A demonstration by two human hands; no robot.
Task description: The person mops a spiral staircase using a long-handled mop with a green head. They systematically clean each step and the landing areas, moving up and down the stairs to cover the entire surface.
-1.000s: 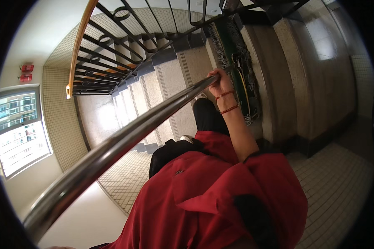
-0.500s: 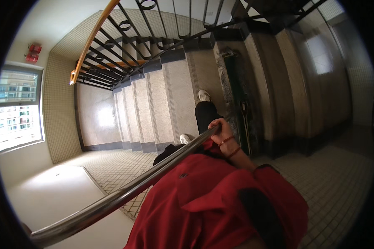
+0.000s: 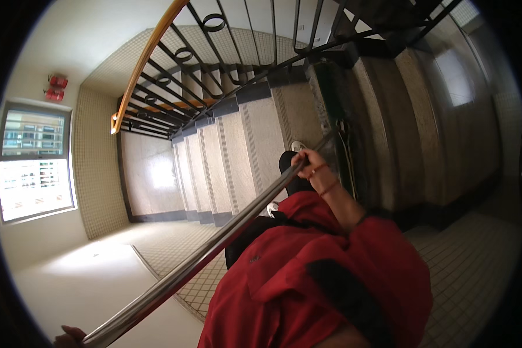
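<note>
A long shiny metal pole runs slantwise across the view; it is the handle [image 3: 197, 255] of a wide dust mop. My right hand [image 3: 312, 163], with red bands at the wrist, is closed round its upper part. At the lower left edge my left hand [image 3: 69, 336] shows only partly, its fingers round the other end of the pole. Beyond my right hand lies the mop head [image 3: 332, 93], green with a grey fringe, stretched along a stair tread. Its lower part is in shadow.
Pale stone stairs [image 3: 229, 151] drop to a landing [image 3: 151, 168] at the left; darker steps [image 3: 414, 104] lie at the right. A black railing [image 3: 182, 81] with a wooden handrail [image 3: 151, 49] borders the far side. My shoes [image 3: 297, 146] are on the steps. A window [image 3: 36, 165] is at the left.
The pole has shifted, and my right hand sits slightly higher in the view. Fingers of my left hand now show at the lower left. Stairs and railing appear moved a little right and down.
</note>
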